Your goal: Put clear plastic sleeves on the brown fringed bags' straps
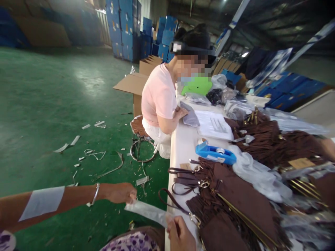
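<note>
A translucent plastic strip [148, 212] is stretched between my two hands, past the near edge of the table. My left hand [121, 192] is closed on its left end, over the green floor. My right hand [180, 234] pinches the other end beside the table edge. Just right of that hand lie dark brown fringed pouches [240, 195] with wrist straps, metal clasps and gold zips. A blue tape dispenser [216, 153] rests behind the pouches. Crumpled clear plastic [256, 170] lies across part of the pile.
Across the white table [180, 150], a co-worker in a pink shirt [159, 90] sits on a stool [142, 150], hands on a grey packet [190, 115]. Papers [213, 125] lie nearby. Scraps [61, 148] litter the floor. An open carton [137, 101] and blue boxes [123, 28] stand behind.
</note>
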{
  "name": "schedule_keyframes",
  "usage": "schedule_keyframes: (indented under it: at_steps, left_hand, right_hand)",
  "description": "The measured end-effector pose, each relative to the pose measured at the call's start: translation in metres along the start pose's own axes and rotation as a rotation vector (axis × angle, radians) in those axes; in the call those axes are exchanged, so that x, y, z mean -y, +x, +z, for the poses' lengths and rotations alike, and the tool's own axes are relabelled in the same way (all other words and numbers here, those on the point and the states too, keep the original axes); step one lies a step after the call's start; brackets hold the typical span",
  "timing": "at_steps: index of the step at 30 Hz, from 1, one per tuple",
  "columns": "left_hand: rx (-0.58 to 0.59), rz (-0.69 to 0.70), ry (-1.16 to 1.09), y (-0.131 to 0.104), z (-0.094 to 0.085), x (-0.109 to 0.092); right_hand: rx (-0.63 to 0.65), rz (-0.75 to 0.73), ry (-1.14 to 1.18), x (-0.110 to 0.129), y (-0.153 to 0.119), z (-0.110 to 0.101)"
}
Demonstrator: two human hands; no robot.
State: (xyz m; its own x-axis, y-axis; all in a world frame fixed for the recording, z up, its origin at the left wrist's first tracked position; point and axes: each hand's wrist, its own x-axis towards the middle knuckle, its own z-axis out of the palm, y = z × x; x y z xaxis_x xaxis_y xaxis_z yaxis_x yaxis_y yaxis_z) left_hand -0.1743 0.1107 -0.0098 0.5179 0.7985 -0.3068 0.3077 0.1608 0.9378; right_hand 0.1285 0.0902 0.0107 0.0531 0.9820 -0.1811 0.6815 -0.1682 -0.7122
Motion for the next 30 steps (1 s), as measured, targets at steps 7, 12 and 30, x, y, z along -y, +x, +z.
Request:
schedule_keyframes:
  at_steps: [7,12,30]
  left_hand:
    - [0.027,-0.007,-0.464,0.055,0.041,-0.034]
    - [-0.146,-0.077,-0.466,0.069,0.046,-0.020]
    - [-0.265,-0.029,-0.332,0.052,0.022,-0.014]
  right_hand:
    - [0.057,-0.150,-0.006,0.022,0.012,0.011]
    - [0.003,-0.208,-0.039,0.015,0.028,0.001]
    - [0.001,-0.474,-0.140,-0.016,0.053,-0.020]
